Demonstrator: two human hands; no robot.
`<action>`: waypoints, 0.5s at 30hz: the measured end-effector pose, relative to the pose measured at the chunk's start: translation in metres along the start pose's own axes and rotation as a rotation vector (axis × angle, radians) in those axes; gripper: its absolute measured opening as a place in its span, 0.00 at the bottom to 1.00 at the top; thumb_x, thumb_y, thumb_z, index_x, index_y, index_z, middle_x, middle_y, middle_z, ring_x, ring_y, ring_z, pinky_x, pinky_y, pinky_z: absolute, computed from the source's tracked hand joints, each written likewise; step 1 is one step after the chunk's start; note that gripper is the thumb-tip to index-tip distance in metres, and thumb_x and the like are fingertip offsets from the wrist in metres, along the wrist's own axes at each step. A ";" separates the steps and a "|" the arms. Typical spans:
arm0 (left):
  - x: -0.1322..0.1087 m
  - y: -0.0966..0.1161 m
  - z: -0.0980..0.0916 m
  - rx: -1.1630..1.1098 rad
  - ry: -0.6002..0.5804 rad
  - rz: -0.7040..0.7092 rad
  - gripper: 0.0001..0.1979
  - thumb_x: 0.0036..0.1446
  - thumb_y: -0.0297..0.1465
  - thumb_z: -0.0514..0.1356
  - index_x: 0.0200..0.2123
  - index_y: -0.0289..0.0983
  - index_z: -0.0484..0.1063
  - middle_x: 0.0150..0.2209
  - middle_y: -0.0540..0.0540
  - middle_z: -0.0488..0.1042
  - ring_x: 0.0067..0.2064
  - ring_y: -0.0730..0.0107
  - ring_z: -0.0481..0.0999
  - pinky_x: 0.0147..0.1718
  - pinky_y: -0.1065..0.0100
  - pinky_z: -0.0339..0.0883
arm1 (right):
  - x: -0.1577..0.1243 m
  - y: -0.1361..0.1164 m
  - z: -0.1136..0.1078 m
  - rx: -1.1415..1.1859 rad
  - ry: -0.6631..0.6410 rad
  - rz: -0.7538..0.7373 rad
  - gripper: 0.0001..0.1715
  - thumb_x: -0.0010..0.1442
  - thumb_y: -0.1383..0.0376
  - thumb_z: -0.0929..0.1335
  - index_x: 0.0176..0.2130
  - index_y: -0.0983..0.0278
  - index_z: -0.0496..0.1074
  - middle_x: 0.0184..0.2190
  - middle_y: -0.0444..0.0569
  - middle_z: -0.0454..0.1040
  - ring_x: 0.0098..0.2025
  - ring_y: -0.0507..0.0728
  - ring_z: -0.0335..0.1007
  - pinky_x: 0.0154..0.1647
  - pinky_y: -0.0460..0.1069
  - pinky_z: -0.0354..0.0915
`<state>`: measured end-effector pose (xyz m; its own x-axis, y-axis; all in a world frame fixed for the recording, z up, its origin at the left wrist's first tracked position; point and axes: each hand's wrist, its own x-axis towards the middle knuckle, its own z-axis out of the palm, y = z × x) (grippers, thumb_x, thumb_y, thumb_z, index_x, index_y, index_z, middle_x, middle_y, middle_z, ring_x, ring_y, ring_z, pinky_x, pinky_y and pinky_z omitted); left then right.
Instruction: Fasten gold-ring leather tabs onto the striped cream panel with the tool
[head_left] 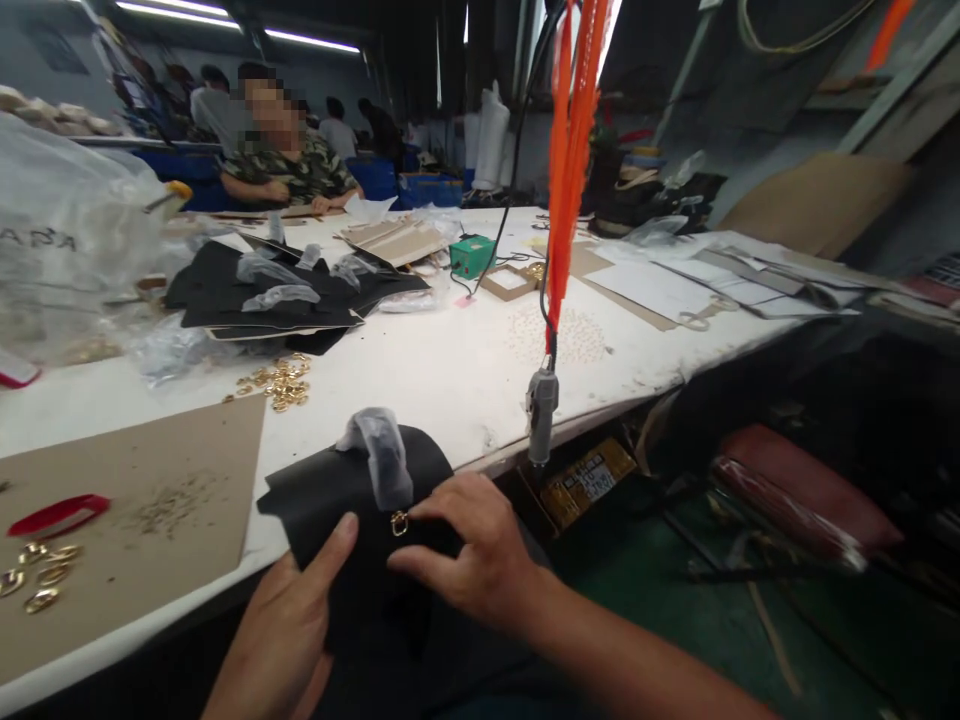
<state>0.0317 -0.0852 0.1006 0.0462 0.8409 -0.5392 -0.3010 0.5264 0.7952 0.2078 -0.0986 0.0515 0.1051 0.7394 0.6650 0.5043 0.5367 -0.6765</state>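
Note:
A black leather-like panel (322,488) hangs over the front edge of the table, its upper part bent back on the tabletop. My left hand (289,610) grips the panel's left side, thumb on top and fingers underneath. On the panel sits a small gold buckle (400,523), just below a strip wrapped in clear plastic (386,455). My right hand (476,545) is over the panel's right side, its thumb and index finger apart around the buckle. The index fingertip is at or very near the buckle; whether it touches cannot be seen.
A grey electric screwdriver (541,415) hangs at right from orange cords (568,170). Gold fittings (279,382) lie on the white table (420,370); more fittings and a red tray (58,515) are on brown board (187,440). Black panels (262,290) are stacked behind. A person (289,165) sits opposite.

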 end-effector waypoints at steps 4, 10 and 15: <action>-0.001 0.004 0.008 -0.001 -0.008 0.075 0.26 0.57 0.35 0.73 0.58 0.40 0.77 0.47 0.42 0.86 0.50 0.49 0.86 0.51 0.52 0.82 | 0.007 0.000 0.002 0.006 -0.106 0.053 0.11 0.62 0.58 0.78 0.39 0.61 0.78 0.34 0.46 0.81 0.37 0.56 0.76 0.40 0.50 0.69; 0.017 0.028 0.016 -0.064 -0.026 0.225 0.22 0.57 0.33 0.72 0.55 0.38 0.79 0.45 0.43 0.87 0.50 0.50 0.86 0.51 0.54 0.82 | 0.058 0.011 0.006 -0.065 -0.236 -0.147 0.08 0.68 0.61 0.73 0.44 0.63 0.80 0.38 0.50 0.82 0.39 0.57 0.78 0.43 0.52 0.71; 0.050 0.043 0.014 -0.064 0.011 0.264 0.22 0.56 0.35 0.72 0.54 0.37 0.80 0.44 0.42 0.87 0.50 0.49 0.86 0.53 0.53 0.81 | 0.088 0.030 0.027 -0.094 -0.316 -0.158 0.06 0.69 0.63 0.72 0.43 0.63 0.80 0.37 0.50 0.83 0.39 0.57 0.79 0.44 0.53 0.72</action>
<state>0.0346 -0.0188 0.1121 -0.0524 0.9464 -0.3186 -0.3609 0.2795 0.8897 0.2091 -0.0068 0.0814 -0.2427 0.7472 0.6187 0.5710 0.6256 -0.5315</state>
